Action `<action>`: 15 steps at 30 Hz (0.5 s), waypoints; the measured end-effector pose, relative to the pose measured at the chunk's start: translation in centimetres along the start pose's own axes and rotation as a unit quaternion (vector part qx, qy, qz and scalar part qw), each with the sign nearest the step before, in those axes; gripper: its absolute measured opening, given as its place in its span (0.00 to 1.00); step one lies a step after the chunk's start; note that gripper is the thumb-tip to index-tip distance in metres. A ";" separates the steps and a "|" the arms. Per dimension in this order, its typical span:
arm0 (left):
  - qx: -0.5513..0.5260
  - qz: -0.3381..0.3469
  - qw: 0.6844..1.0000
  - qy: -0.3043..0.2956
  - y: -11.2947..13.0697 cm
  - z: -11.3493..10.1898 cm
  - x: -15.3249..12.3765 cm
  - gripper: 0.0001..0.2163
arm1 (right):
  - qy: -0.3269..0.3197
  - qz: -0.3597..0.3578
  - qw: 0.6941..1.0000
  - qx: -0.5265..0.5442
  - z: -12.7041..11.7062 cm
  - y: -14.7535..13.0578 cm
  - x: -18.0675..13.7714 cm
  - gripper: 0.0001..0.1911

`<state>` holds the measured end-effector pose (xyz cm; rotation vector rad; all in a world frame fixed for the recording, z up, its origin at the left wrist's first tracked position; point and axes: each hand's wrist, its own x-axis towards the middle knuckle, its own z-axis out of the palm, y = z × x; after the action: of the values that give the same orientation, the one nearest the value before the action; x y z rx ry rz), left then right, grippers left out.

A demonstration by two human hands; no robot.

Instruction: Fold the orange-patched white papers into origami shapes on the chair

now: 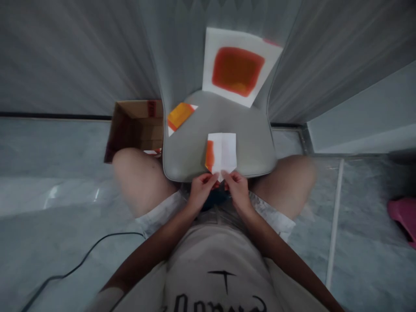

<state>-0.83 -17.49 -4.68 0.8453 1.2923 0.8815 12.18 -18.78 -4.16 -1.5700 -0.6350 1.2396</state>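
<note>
White folded paper sheet with an orange strip (222,151) lies at the near edge of the grey padded chair seat (191,147). Its near point is pinched by the left hand (201,187) and right hand (239,189), fingertips clamped on it. Probably best to keep the edges aligned and press the crease flat on the seat. Farther off: small orange folded paper (180,116), brown cardboard box (136,125), large white sheet with orange square (238,69).

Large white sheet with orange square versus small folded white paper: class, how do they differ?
The large white sheet is unfolded; the small folded white paper is creased. The sheet leans against the grey chair back; the folded paper lies on the seat, pinched by the left hand and right hand. The sheet shows a whole orange square, the folded paper only an orange strip. Both are orange-and-white paper.
</note>
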 end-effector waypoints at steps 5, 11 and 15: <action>0.001 -0.009 1.000 -0.003 0.1 0.1 0.0 0.25 | 0.004 -0.001 1.000 0.008 0.1 0.0 0.0 0.25; 0.005 -0.010 1.000 -0.004 0.2 0.0 0.0 0.25 | 0.004 0.003 1.000 0.015 0.1 0.1 0.0 0.25; 0.006 -0.025 0.999 -0.047 0.2 -0.4 -0.1 0.24 | 0.005 0.006 1.000 0.019 0.1 0.0 -0.1 0.25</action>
<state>-1.23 -17.48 -4.49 0.8502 1.2321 0.7861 12.10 -18.81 -4.13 -1.5512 -0.5926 1.2452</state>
